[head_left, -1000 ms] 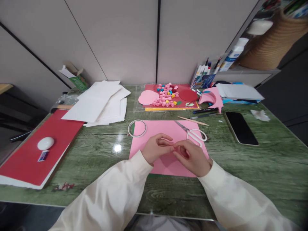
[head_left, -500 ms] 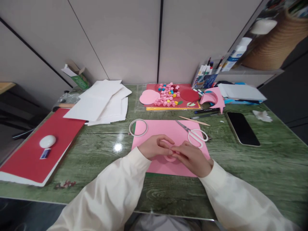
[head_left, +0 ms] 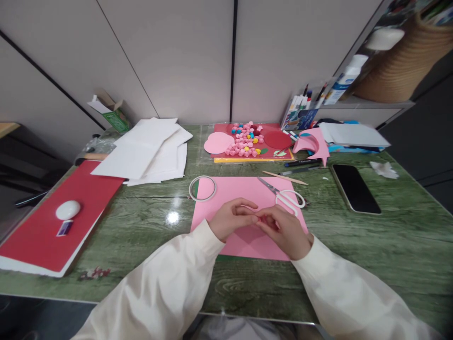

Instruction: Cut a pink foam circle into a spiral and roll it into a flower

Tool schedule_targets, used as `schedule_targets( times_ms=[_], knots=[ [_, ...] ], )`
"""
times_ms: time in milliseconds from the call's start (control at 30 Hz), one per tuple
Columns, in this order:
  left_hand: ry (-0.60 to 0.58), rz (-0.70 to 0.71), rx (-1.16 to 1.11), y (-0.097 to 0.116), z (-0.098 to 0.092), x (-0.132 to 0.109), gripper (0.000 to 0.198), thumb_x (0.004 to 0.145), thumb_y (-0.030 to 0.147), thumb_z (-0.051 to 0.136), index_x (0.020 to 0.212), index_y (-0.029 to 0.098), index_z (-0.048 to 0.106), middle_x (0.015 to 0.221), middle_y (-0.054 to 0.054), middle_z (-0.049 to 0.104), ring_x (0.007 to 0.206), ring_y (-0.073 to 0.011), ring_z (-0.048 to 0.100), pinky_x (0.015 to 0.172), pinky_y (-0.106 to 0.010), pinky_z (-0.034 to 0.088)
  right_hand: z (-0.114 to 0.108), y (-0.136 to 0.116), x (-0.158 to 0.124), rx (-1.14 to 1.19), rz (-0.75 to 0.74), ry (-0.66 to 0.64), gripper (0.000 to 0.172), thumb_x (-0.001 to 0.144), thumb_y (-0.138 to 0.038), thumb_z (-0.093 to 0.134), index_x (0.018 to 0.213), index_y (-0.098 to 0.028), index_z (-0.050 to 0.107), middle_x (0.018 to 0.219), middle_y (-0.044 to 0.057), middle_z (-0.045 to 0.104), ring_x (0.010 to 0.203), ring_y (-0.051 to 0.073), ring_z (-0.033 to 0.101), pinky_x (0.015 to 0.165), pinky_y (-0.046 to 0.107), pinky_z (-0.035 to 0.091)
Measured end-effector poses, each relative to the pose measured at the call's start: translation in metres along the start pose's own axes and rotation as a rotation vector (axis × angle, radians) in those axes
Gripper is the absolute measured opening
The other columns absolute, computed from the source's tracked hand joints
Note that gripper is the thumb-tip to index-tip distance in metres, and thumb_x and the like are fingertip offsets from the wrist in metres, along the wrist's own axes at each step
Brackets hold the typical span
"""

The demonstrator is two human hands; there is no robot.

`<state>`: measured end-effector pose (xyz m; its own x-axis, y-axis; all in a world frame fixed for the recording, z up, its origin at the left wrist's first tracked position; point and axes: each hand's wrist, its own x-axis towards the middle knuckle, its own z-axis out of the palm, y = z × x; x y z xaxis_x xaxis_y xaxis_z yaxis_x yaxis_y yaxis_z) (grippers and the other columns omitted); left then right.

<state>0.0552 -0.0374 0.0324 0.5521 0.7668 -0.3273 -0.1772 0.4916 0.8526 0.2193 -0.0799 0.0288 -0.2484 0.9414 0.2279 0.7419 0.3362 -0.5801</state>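
My left hand (head_left: 230, 218) and my right hand (head_left: 283, 229) meet over a pink paper sheet (head_left: 233, 189) lying on the green table. Fingertips of both hands pinch a small pink paper piece (head_left: 257, 218) between them; most of it is hidden by the fingers. White-handled scissors (head_left: 285, 196) lie on the sheet just beyond my right hand. A ring of tape (head_left: 202, 188) rests at the sheet's far left corner.
A red board (head_left: 46, 222) with a white oval object sits at the left, white sheets (head_left: 148, 151) behind it. A tray of small paper rolls (head_left: 247, 141), pens, a wooden stick (head_left: 285, 177) and a black phone (head_left: 355, 188) lie further back and right.
Both hands stay together over the pink sheet; the fingers have shifted slightly around the small pink piece. Nothing else has moved.
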Motion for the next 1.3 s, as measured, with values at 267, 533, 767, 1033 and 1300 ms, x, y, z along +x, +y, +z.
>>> schedule_targets(
  times_ms=[267, 533, 767, 1033, 1300],
  knots=[
    [-0.017, -0.01, 0.022, -0.001, -0.002, 0.002, 0.035, 0.055, 0.018, 0.073, 0.086, 0.013, 0.057, 0.068, -0.002, 0.065, 0.062, -0.0101, 0.06, 0.064, -0.024, 0.045, -0.001, -0.001, 0.0, 0.021, -0.009, -0.007, 0.011, 0.077, -0.03, 0.057, 0.082, -0.02, 0.056, 0.056, -0.002, 0.049, 0.056, 0.013, 0.047, 0.053, 0.023, 0.035],
    [-0.131, -0.096, 0.036, 0.009, -0.013, -0.001, 0.043, 0.054, 0.02, 0.074, 0.092, 0.012, 0.055, 0.067, -0.004, 0.068, 0.059, -0.0137, 0.063, 0.064, -0.028, 0.048, -0.007, -0.001, 0.003, 0.092, -0.112, -0.025, 0.014, 0.081, -0.029, 0.054, 0.087, -0.022, 0.063, 0.056, 0.0, 0.054, 0.056, 0.013, 0.046, 0.055, 0.023, 0.037],
    [-0.264, -0.143, 0.155, 0.014, -0.02, -0.001, 0.041, 0.056, 0.019, 0.073, 0.092, 0.012, 0.055, 0.066, -0.004, 0.067, 0.059, -0.0133, 0.063, 0.061, -0.024, 0.047, -0.009, -0.003, 0.005, 0.17, -0.155, -0.225, 0.018, 0.083, -0.031, 0.051, 0.095, -0.025, 0.062, 0.079, 0.0, 0.067, 0.067, 0.013, 0.053, 0.064, 0.024, 0.039],
    [-0.135, -0.058, 0.145, 0.009, -0.014, 0.0, 0.041, 0.058, 0.024, 0.071, 0.094, 0.012, 0.054, 0.068, -0.005, 0.067, 0.06, -0.0128, 0.062, 0.062, -0.025, 0.046, -0.007, -0.003, 0.005, 0.11, -0.081, -0.152, 0.016, 0.084, -0.028, 0.049, 0.093, -0.023, 0.061, 0.077, 0.002, 0.066, 0.067, 0.015, 0.054, 0.063, 0.026, 0.04],
    [-0.067, -0.025, 0.012, 0.002, -0.004, 0.002, 0.041, 0.053, 0.02, 0.074, 0.089, 0.012, 0.056, 0.07, -0.003, 0.065, 0.064, -0.0118, 0.061, 0.066, -0.027, 0.047, -0.003, 0.0, 0.002, 0.029, 0.01, -0.054, 0.013, 0.08, -0.031, 0.053, 0.086, -0.021, 0.059, 0.06, 0.0, 0.054, 0.058, 0.014, 0.049, 0.054, 0.023, 0.037]
  ],
)
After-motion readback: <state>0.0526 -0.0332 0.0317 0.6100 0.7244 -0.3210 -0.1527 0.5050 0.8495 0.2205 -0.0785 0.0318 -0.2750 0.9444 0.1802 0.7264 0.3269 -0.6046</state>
